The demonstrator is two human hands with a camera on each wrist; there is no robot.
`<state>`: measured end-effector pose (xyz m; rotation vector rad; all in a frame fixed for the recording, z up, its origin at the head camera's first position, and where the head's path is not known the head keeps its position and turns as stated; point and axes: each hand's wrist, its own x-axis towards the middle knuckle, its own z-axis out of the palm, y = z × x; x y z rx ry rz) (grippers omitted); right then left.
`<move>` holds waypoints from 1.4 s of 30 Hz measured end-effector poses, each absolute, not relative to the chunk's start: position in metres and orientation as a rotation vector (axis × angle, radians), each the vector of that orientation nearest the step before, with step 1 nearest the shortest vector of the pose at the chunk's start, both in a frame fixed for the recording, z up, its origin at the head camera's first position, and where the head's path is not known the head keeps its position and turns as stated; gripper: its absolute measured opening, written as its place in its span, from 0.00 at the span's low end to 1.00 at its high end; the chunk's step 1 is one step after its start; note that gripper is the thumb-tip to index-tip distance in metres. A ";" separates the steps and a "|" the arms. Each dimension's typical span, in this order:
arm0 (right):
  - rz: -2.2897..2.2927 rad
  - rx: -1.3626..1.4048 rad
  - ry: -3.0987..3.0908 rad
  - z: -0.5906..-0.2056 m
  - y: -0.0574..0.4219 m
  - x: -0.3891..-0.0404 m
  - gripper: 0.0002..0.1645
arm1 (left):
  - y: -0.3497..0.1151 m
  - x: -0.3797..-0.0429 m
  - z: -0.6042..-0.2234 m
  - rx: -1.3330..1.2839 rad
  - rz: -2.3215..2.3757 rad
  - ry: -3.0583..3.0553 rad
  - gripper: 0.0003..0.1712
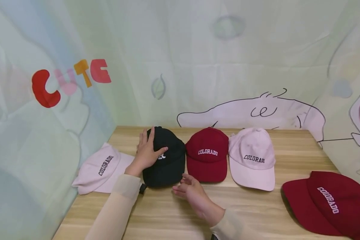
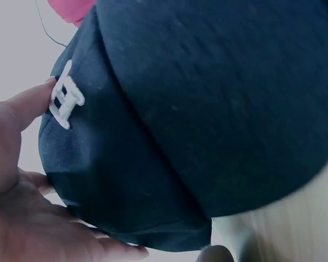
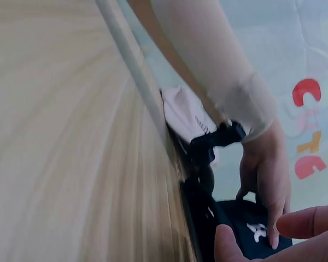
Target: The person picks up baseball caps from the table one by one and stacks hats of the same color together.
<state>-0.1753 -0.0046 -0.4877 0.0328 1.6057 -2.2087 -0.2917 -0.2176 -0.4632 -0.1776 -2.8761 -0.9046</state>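
A black cap [image 1: 165, 170] with a white emblem lies on the wooden table, brim toward me. My left hand [image 1: 147, 151] rests on the left side of its crown, fingers spread and thumb reaching across the front by the emblem. In the left wrist view the thumb touches the edge of the white emblem [image 2: 66, 97], with the other fingers along the crown's side. My right hand [image 1: 195, 196] is near the brim's front right corner, fingers loosely extended and holding nothing. In the right wrist view its thumb and a finger stand apart before the black cap [image 3: 240, 218].
A dark red Colorado cap [image 1: 207, 166] and a pale pink one [image 1: 252, 173] sit in a row to the right. Another pale pink cap [image 1: 99, 170] lies turned sideways at the left edge. A second dark red cap [image 1: 333, 203] is at front right. Printed curtains [image 1: 180, 66] surround the table [image 1: 162, 220].
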 end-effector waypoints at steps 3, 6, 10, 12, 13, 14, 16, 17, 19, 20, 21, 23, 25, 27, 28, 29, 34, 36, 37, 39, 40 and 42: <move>-2.199 0.033 1.612 -0.486 -0.009 -0.170 0.35 | -0.219 -0.292 -0.461 -0.190 -0.880 -2.884 0.59; -2.196 0.031 1.601 -0.486 -0.015 -0.164 0.34 | -0.224 -0.288 -0.457 -0.188 -0.871 -2.884 0.60; -2.204 0.022 1.571 -0.486 -0.024 -0.153 0.33 | -0.240 -0.273 -0.451 -0.154 -0.833 -2.885 0.60; -2.196 0.020 1.555 -0.485 -0.028 -0.149 0.33 | -0.252 -0.263 -0.447 -0.126 -0.799 -2.891 0.60; -2.191 0.018 1.549 -0.485 -0.030 -0.147 0.33 | -0.259 -0.258 -0.445 -0.108 -0.773 -2.895 0.60; -2.186 0.014 1.541 -0.484 -0.033 -0.146 0.32 | -0.266 -0.252 -0.443 -0.094 -0.760 -2.896 0.60; -2.184 0.008 1.528 -0.484 -0.037 -0.143 0.31 | -0.281 -0.241 -0.439 -0.062 -0.755 -2.897 0.60; -2.185 0.005 1.522 -0.484 -0.040 -0.142 0.31 | -0.288 -0.236 -0.437 -0.050 -0.752 -2.896 0.59; -2.189 -0.005 1.506 -0.483 -0.045 -0.140 0.30 | -0.300 -0.226 -0.434 -0.025 -0.748 -2.892 0.59; -2.191 -0.009 1.498 -0.483 -0.047 -0.139 0.29 | -0.305 -0.221 -0.433 -0.013 -0.752 -2.889 0.59; -2.198 -0.014 1.487 -0.484 -0.049 -0.138 0.29 | -0.309 -0.218 -0.432 0.001 -0.755 -2.888 0.59; -2.197 -0.029 1.468 -0.485 -0.054 -0.137 0.29 | -0.317 -0.211 -0.431 0.025 -0.736 -2.887 0.58; -2.188 -0.053 1.452 -0.486 -0.058 -0.136 0.29 | -0.323 -0.206 -0.430 0.052 -0.718 -2.885 0.58; -2.174 -0.072 1.431 -0.487 -0.061 -0.137 0.30 | -0.327 -0.202 -0.431 0.077 -0.703 -2.885 0.57; -2.163 -0.081 1.422 -0.487 -0.062 -0.137 0.31 | -0.330 -0.200 -0.431 0.086 -0.699 -2.883 0.57; -2.156 -0.088 1.414 -0.488 -0.063 -0.139 0.31 | -0.332 -0.199 -0.432 0.096 -0.693 -2.882 0.56; -2.148 -0.137 1.359 -0.489 -0.072 -0.147 0.35 | -0.348 -0.194 -0.440 0.140 -0.684 -2.864 0.55; -2.152 -0.161 1.322 -0.489 -0.076 -0.151 0.36 | -0.355 -0.193 -0.444 0.166 -0.664 -2.851 0.55; -2.154 -0.166 1.303 -0.489 -0.078 -0.152 0.37 | -0.358 -0.193 -0.446 0.175 -0.658 -2.845 0.55; -2.158 -0.183 1.263 -0.488 -0.082 -0.155 0.39 | -0.365 -0.193 -0.449 0.184 -0.655 -2.830 0.54; -2.160 -0.187 1.241 -0.488 -0.084 -0.157 0.40 | -0.368 -0.192 -0.451 0.184 -0.658 -2.824 0.54; -2.161 -0.189 1.204 -0.489 -0.088 -0.160 0.41 | -0.373 -0.192 -0.454 0.186 -0.683 -2.826 0.53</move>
